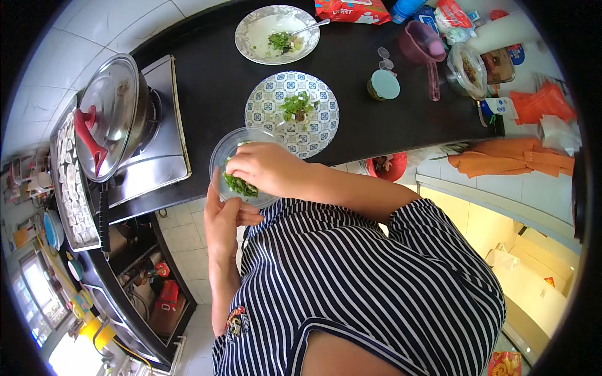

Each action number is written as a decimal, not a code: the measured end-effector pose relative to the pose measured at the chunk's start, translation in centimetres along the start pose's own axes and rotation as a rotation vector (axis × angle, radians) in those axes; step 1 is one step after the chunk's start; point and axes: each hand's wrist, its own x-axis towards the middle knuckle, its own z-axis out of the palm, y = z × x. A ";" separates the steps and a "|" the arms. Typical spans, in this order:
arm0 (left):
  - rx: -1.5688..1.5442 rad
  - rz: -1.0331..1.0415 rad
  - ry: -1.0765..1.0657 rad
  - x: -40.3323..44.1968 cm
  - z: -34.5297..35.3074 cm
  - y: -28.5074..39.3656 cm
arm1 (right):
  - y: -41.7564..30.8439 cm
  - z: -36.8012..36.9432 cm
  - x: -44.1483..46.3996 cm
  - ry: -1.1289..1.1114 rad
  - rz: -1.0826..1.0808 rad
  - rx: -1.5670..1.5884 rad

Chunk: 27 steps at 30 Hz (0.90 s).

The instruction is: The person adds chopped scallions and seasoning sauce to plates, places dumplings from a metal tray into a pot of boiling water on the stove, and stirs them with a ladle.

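Observation:
A clear bowl (pixel 216 156) with chopped green herbs (pixel 241 186) in it is held at the counter's front edge, beside a patterned plate. My left hand (pixel 224 219) grips its near-left rim from outside, thumb toward the herbs. Inside the bowl, my right hand (pixel 266 168) has its fingers curled down and pressed together at the herbs; the fingertips are partly hidden. On the blue-and-white patterned plate (pixel 263 103) lies a small heap of chopped greens (pixel 300 108) with something brown in it. Behind it stands a white bowl (pixel 254 31) holding chopped greens and a spoon (pixel 310 27).
At left, a lidded pan (pixel 119 113) sits on the stove (pixel 169 125), near a tray of pale dumpling-like pieces (pixel 72 182). To the right are a small jar with a light-blue lid (pixel 384 84), a pink ladle-like scoop (pixel 433 81) and a covered bowl (pixel 467 69).

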 end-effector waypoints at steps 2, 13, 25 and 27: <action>-0.010 -0.034 0.025 0.0 -0.1 0.1 | -0.1 -1.2 0.2 0.001 0.063 0.142; -0.040 0.019 0.030 0.1 -0.9 0.4 | 1.5 -9.6 -2.7 0.537 0.129 -0.062; -0.012 0.031 0.024 0.2 -0.3 1.3 | 5.1 -8.8 -3.8 0.419 0.340 -0.066; -0.018 0.037 0.012 0.3 -0.6 1.4 | 4.2 -9.1 -3.5 0.440 0.388 -0.056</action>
